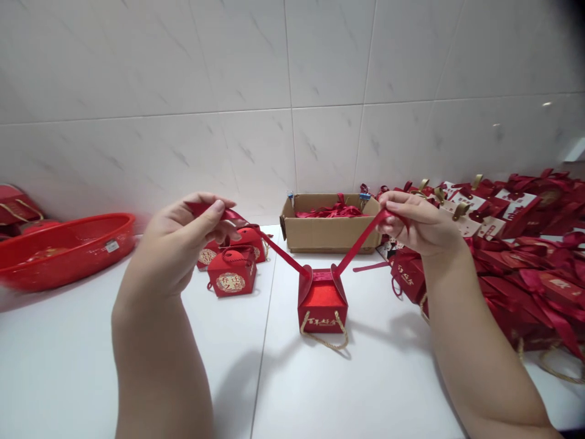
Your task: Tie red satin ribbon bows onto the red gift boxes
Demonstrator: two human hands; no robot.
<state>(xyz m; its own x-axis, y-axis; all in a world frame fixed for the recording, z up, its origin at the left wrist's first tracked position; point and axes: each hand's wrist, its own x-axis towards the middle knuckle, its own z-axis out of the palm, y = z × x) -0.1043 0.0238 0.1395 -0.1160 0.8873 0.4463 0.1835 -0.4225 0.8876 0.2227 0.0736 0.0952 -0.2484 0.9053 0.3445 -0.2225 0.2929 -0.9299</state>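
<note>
A small red gift box (322,308) with a tan rope handle stands on the white table, in the middle. A red ribbon (283,255) runs through its top and stretches out to both sides. My left hand (183,244) pinches the left ribbon end, raised up and left of the box. My right hand (418,222) pinches the right ribbon end, up and to the right. Both ribbon halves are pulled taut in a V.
Finished red boxes (231,277) stand behind my left hand. A cardboard box (326,231) holding red ribbons sits against the tiled wall. A heap of flat red boxes and ribbons (525,256) fills the right side. A red plastic basket (59,247) lies at the far left.
</note>
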